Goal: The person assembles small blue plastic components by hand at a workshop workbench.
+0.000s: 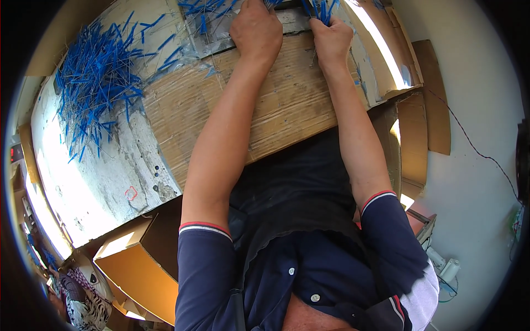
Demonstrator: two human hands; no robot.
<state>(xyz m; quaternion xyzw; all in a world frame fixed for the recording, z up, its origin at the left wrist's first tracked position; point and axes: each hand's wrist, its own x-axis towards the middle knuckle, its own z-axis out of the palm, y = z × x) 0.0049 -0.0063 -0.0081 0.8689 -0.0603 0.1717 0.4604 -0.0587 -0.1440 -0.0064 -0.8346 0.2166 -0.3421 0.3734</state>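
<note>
Both my hands are at the top edge of the head view, over the far part of the worktable. My right hand (pixel 333 41) is closed round a small bunch of blue twisted-wire brushes (pixel 322 12), their bristle ends pointing away from me. To its left, my left hand (pixel 257 27) is also closed, back upward. Bluish wire brush ends (pixel 270 3) show at its fingertips, partly cut off by the picture's edge. Loose blue brushes (pixel 203 22) lie just left of my left hand. A grey metal-like plate (pixel 295 22) lies between the hands.
A large tangled heap of blue wire brushes (pixel 96 83) covers the table's left side. Worn cardboard (pixel 187 105) lines the tabletop in front of me. An open cardboard box (pixel 135 259) stands below the table at left. Cardboard panels (pixel 430 99) and a dark cable (pixel 469 138) are at right.
</note>
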